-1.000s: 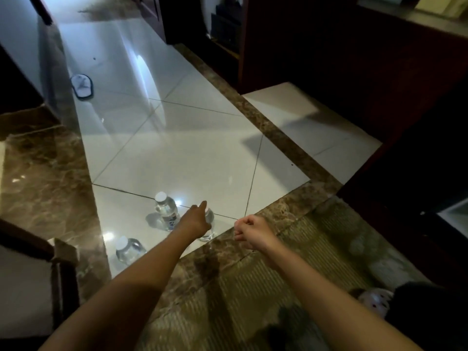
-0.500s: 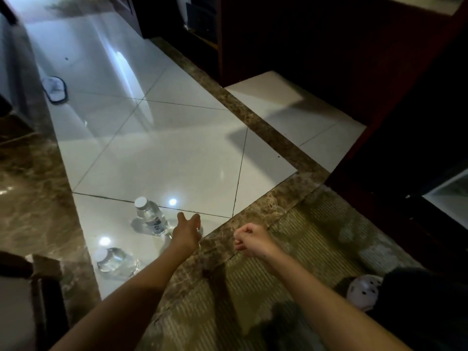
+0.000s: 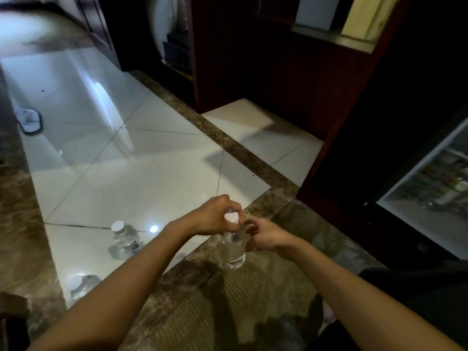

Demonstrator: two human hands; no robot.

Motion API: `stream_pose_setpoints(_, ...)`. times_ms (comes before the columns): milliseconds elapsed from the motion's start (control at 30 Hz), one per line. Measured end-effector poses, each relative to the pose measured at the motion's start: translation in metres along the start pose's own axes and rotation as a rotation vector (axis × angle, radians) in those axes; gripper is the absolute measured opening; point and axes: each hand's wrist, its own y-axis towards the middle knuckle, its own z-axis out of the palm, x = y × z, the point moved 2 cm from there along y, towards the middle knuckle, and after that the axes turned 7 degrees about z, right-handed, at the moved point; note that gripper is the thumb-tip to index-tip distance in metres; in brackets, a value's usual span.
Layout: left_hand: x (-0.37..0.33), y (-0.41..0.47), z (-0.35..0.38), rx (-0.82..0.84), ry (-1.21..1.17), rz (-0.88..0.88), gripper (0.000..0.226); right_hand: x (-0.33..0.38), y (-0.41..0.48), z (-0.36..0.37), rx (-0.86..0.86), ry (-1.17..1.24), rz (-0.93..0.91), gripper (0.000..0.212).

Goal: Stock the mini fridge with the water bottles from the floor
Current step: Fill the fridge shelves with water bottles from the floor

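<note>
One water bottle: left hand fingers pinch its cap, right hand fingers curl round its neck.

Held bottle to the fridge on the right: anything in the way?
Nothing visible. The left hand grips the bottle at its cap, the right hand holds its neck; only bare floor lies between it and the mini fridge. Whether the fridge front is open, I cannot tell.

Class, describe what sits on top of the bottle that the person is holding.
A white cap, gripped by the left hand, whose fingers cover its far side. The right hand holds the bottle just below; the neck is mostly hidden.
</note>
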Motion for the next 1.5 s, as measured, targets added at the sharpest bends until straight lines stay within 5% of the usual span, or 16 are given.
stream_pose_setpoints(233,-0.108,0.039,-0.053,0.017,-0.034,0.267,0.013,0.002,-0.057,-0.085,-0.098,-0.084,-0.182,0.061)
stream_pose_setpoints(500,-0.222,0.11,-0.067,-0.226,-0.011,0.314,0.01,-0.016,-0.113,-0.172,-0.53,0.115,-0.341,0.065)
stream_pose_setpoints(700,-0.285,0.157,-0.046,-0.271,-0.099,0.275,0.022,-0.058,-0.133,-0.221,-0.693,0.235,-0.308,0.061)
stream_pose_setpoints(1000,-0.36,0.225,0.022,-0.116,-0.115,0.333,0.023,-0.141,-0.167,-0.291,-0.616,0.332,-0.215,0.055)
stream_pose_setpoints(1267,-0.399,0.302,0.095,0.032,-0.173,0.344,0.022,-0.218,-0.144,-0.34,-0.9,0.348,-0.057,0.03)
stream_pose_setpoints(1500,-0.384,0.371,0.159,0.103,-0.259,0.354,0.029,-0.296,-0.078,-0.381,-1.002,0.425,0.091,0.052)
